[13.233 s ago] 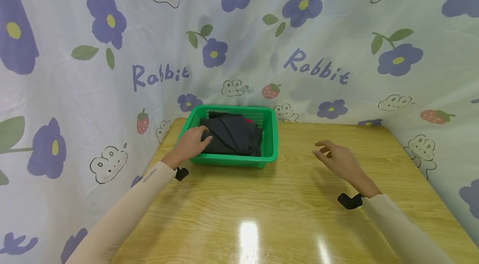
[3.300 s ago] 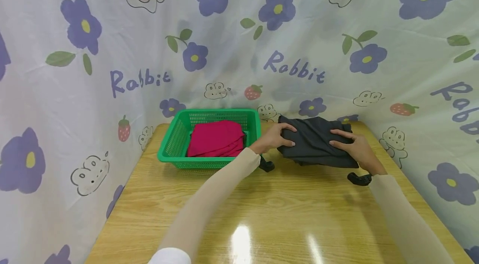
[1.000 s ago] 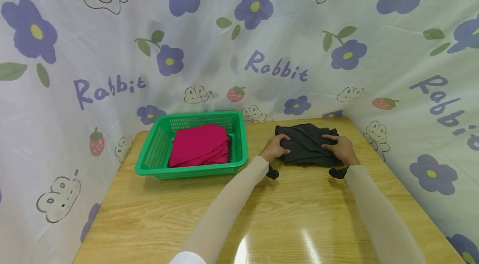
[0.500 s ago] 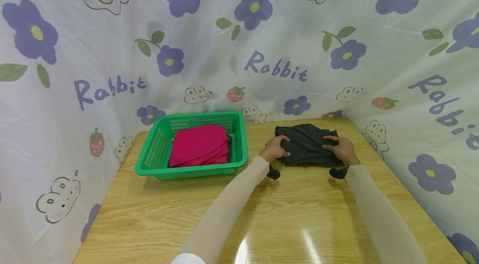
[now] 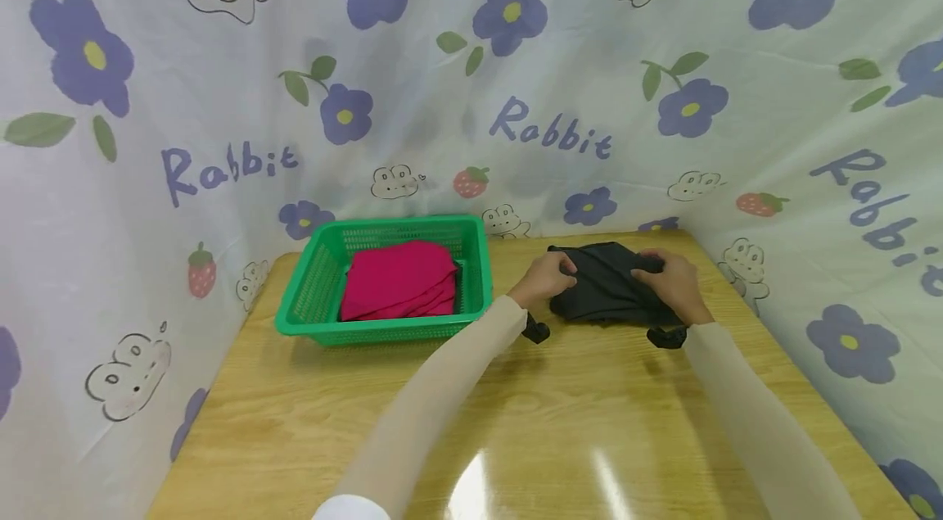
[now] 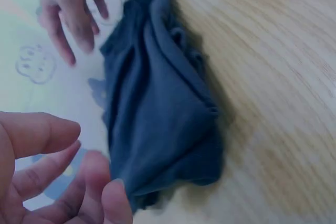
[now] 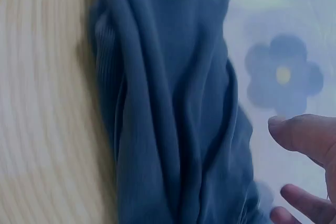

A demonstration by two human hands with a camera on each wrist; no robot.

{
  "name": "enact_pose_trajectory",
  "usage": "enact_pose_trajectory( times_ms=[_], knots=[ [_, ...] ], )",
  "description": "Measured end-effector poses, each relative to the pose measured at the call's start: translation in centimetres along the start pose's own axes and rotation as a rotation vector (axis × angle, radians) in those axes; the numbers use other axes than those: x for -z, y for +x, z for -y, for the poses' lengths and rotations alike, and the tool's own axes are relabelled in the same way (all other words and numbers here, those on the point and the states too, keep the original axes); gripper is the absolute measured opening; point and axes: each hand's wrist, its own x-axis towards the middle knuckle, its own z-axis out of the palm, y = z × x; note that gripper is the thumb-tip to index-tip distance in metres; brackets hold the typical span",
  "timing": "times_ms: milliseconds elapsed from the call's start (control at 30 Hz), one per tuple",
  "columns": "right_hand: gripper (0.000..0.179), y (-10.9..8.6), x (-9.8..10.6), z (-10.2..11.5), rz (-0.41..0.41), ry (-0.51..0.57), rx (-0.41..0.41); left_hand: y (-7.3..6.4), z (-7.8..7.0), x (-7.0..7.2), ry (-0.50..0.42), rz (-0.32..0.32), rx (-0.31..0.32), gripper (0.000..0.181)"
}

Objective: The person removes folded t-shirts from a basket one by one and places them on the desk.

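A folded dark grey garment (image 5: 607,284) lies on the wooden table at the back right, its top creased. In the right wrist view, a ribbed edge shows along one side of the garment (image 7: 173,103). My left hand (image 5: 547,278) hovers at the garment's left end, fingers loosely bent and holding nothing. Both wrist views show a gap between cloth and fingers. Over the garment's right end is my right hand (image 5: 672,281), its thumb and fingers apart with nothing between them. The left wrist view also shows the right hand (image 6: 73,14) off the cloth.
To the left stands a green plastic basket (image 5: 383,330) with perforated walls. Folded crimson cloth (image 5: 401,278) lies inside it. A patterned curtain (image 5: 412,61) hangs behind and at both sides of the wooden table (image 5: 560,413).
The dark grey garment went from the basket to the table's right side, and crimson cloth now shows in the basket. In the last half second both hands have let go and lifted off the garment.
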Motion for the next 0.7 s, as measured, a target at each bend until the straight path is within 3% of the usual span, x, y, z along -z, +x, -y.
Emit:
enact_pose_trajectory(
  times_ms=[133, 367, 700],
  knots=[
    [0.056, 0.4, -0.7, 2.2, 0.081, 0.075, -0.011, -1.0, -0.9, 1.6, -0.028, 0.047, -0.048, 0.023],
    [0.063, 0.7, -2.2, 6.4, 0.197, 0.200, -0.015, -2.7, -1.2, 4.9, 0.045, 0.067, -0.109, 0.013],
    [0.059, 0.8, -4.9, 10.8, 0.276, 0.327, 0.021, -6.0, 1.5, 11.3, 0.057, 0.020, -0.077, 0.020]
  ],
)
